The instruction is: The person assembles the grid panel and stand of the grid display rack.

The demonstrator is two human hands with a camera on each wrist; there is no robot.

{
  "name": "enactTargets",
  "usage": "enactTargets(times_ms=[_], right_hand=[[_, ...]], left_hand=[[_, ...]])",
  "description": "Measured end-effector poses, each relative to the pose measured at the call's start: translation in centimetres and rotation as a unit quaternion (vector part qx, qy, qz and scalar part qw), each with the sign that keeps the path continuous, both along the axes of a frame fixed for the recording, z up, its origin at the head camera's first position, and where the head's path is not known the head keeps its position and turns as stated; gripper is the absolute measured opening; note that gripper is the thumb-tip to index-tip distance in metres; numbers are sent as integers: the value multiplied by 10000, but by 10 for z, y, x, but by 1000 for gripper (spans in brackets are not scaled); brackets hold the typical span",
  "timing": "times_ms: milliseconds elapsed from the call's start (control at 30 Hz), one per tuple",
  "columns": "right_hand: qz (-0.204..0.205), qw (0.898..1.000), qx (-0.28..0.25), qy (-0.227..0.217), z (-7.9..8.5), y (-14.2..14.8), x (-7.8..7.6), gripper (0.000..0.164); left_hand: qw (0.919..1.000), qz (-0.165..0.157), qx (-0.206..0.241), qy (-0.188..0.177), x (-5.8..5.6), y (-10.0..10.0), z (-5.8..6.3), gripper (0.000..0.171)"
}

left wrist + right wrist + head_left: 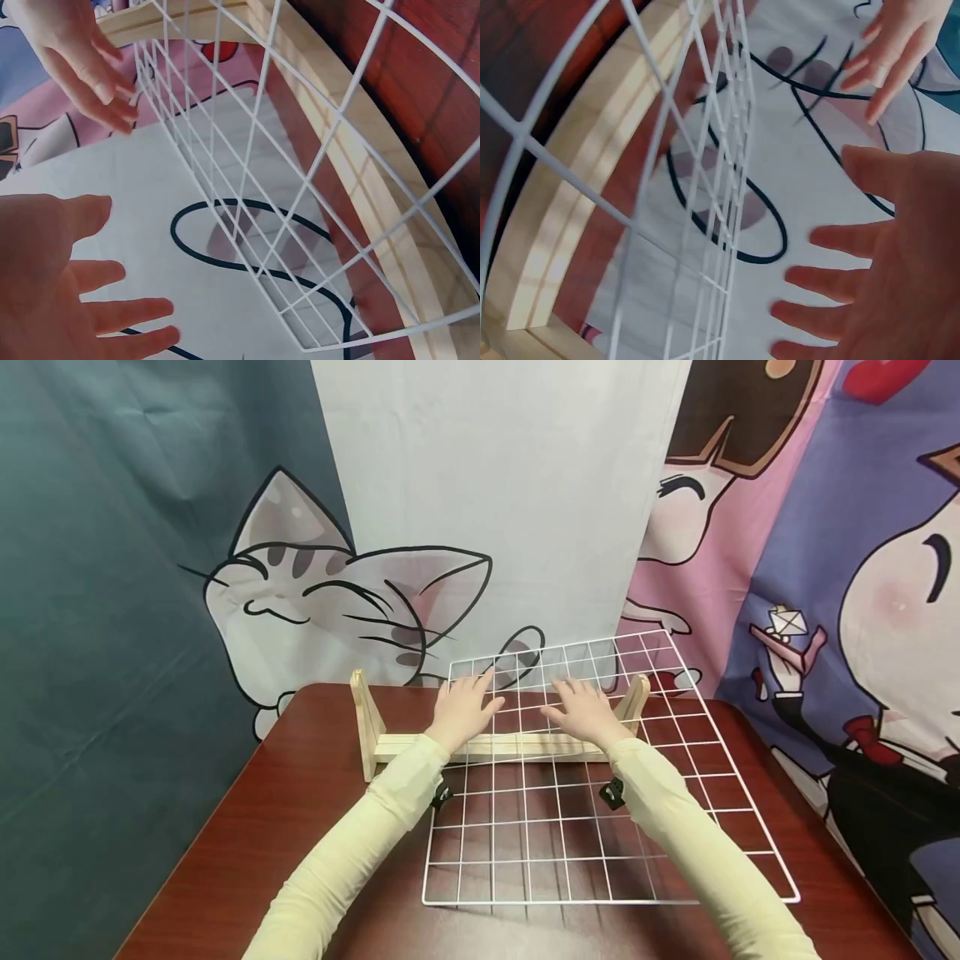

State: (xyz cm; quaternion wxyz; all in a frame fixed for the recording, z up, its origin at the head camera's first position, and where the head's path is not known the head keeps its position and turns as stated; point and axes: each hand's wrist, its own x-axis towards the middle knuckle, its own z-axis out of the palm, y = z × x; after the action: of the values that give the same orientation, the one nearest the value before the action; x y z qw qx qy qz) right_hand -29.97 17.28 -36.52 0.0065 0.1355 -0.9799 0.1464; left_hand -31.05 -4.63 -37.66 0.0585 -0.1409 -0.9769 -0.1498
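Seeing left hand [465,708] and right hand [588,714] spread, empty | wooden stand [536,747], 12 o'clock, likely props wire grid [560,817], I judge

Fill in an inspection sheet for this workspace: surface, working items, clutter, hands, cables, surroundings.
Surface: reddish-brown table, wood-grained.
Wire grid: white wire grid, overlapping the stand and, in the head view, reaching past its right end; exact contact points unclear.
Stand: pale wooden stand, a long rail with an upright at each end.
Clutter: nothing seen.
Left hand: left hand gripping nothing, fingers extended.
Right hand: right hand gripping nothing, fingers extended.
Cables: nothing seen.
Surroundings: fabric backdrop printed with a cartoon cat and cartoon figures.
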Motion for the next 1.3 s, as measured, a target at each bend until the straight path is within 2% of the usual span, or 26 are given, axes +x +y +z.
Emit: enactTargets(times_ms=[200, 367, 600, 767, 933, 1067, 1200, 1300], right_hand=[[318, 9994, -151, -34, 11, 10, 13, 44], [409, 9986, -326, 7, 17, 24, 32, 41], [88, 9977, -611, 277, 21, 49, 58, 33], [-174, 9969, -642, 409, 21, 69, 78, 33], [-478, 9945, -775, 520, 20, 86, 101, 38], [-756, 9924, -817, 518, 19, 98, 118, 40], [-1033, 9894, -894, 494, 14, 112, 134, 43], [-1225, 9872, -897, 485, 7, 125, 148, 44]], left_hand=[[9985, 144, 461, 255, 8, -2, 9, 48], [9955, 260, 848, 329, 19, -8, 10, 37], [9941, 205, 1038, 226, 30, -16, 6, 27], [9926, 191, 1161, 304, 36, -21, 1, 25], [9889, 219, 1449, 234, 40, -27, -10, 37], [9838, 351, 1755, -39, 43, -35, -23, 45], [9769, 439, 2054, -390, 48, -47, -42, 53], [9719, 469, 2218, -634, 53, -58, -63, 61]])
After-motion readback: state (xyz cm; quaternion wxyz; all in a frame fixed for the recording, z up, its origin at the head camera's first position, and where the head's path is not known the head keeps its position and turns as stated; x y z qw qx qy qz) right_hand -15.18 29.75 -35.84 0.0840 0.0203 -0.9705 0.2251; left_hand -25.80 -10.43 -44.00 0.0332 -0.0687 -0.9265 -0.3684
